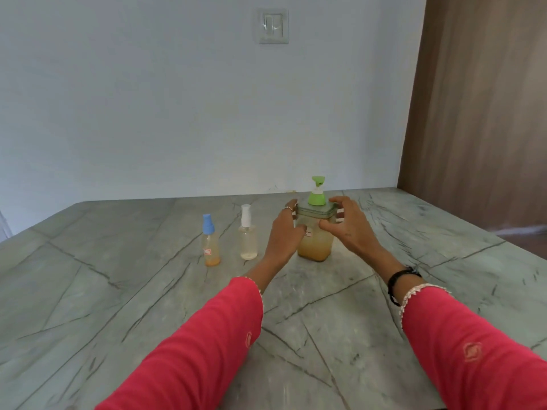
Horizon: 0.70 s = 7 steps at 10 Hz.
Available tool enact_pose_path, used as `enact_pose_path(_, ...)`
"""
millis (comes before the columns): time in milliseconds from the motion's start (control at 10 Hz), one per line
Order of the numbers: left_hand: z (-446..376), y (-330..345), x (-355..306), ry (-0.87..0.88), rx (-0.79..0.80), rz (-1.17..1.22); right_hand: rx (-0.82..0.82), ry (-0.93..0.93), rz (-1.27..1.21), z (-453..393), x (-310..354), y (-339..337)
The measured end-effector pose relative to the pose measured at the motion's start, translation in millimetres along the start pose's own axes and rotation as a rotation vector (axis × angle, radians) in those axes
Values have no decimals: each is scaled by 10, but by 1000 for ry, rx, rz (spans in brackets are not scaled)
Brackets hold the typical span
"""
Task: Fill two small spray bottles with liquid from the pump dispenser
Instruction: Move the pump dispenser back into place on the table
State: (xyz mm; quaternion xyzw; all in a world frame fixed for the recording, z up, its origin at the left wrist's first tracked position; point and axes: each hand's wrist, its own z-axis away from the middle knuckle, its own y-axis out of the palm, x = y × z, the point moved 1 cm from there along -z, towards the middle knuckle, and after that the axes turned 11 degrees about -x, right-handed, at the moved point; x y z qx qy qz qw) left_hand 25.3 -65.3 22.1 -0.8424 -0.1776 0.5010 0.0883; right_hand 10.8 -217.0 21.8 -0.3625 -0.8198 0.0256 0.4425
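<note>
The pump dispenser (315,244) is a square clear jar with a grey lid and a green pump head, about half full of amber liquid. My left hand (285,232) holds its left side, thumb on the front and fingers up by the lid. My right hand (344,224) curls round its right side, thumb on the front and fingers at the lid's corner. To the left stand two small spray bottles, upright and capped. The white-capped spray bottle (248,238) looks nearly empty. The blue-capped spray bottle (210,242) has a little amber liquid at the bottom.
Everything stands on a grey-green marble countertop (118,276) that runs to a pale wall behind. A wooden panel (479,113) rises at the right. A light switch (273,25) sits high on the wall.
</note>
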Motion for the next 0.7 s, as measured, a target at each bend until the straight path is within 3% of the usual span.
enact_pose_path(100,77,102,10,29,-53,18,121,31,-106,-75,-33,-92)
enact_pose_path(300,114,145,9,57,-90,-17,186,55,-175,-83,-50,-99)
enact_pose_path(500,115,70,-16,82,32,-119,214,-7,-122,3,-52,-133)
enact_pose_path(600,142,-11,-66,142,61,-193,113,-57,-60,64,-81,-154)
enact_pose_path(700,199,-178,-231,239,-28,-178,-98,-199,76,143,43,-269)
